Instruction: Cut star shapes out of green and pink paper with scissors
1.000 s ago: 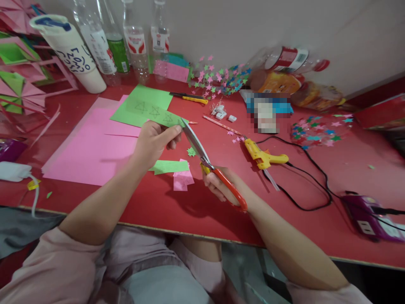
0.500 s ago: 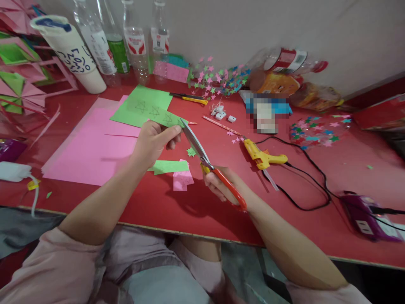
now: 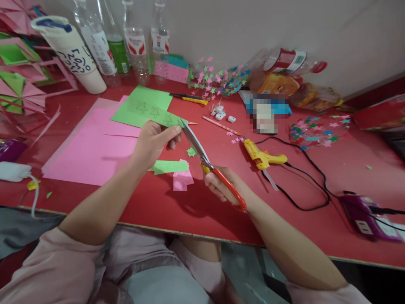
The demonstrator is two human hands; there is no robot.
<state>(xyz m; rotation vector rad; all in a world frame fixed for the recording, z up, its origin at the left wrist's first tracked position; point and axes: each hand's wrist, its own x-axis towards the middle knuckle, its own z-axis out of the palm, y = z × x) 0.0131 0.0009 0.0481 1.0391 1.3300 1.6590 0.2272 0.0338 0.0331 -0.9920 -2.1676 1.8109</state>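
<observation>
My left hand [image 3: 160,137] pinches a strip of green paper [image 3: 155,112] between thumb and fingers. Several stars are drawn on the strip in dark line. My right hand [image 3: 218,183] is closed round red-handled scissors [image 3: 202,156], whose blade tips meet the strip's right end, just beside my left thumb. Behind the strip, a larger green sheet [image 3: 155,94] lies over pink sheets [image 3: 91,143]. Below the strip, a small pile of green cut stars [image 3: 191,152], green paper pieces [image 3: 167,167] and pink paper pieces [image 3: 181,182] rest on the red table.
Right of my hands lie a yellow glue gun [image 3: 264,156] with a black cord, a purple power strip [image 3: 368,217] and small pink stars [image 3: 234,138]. A yellow utility knife [image 3: 193,99], plastic bottles [image 3: 136,46] and a white cup [image 3: 74,59] are toward the wall.
</observation>
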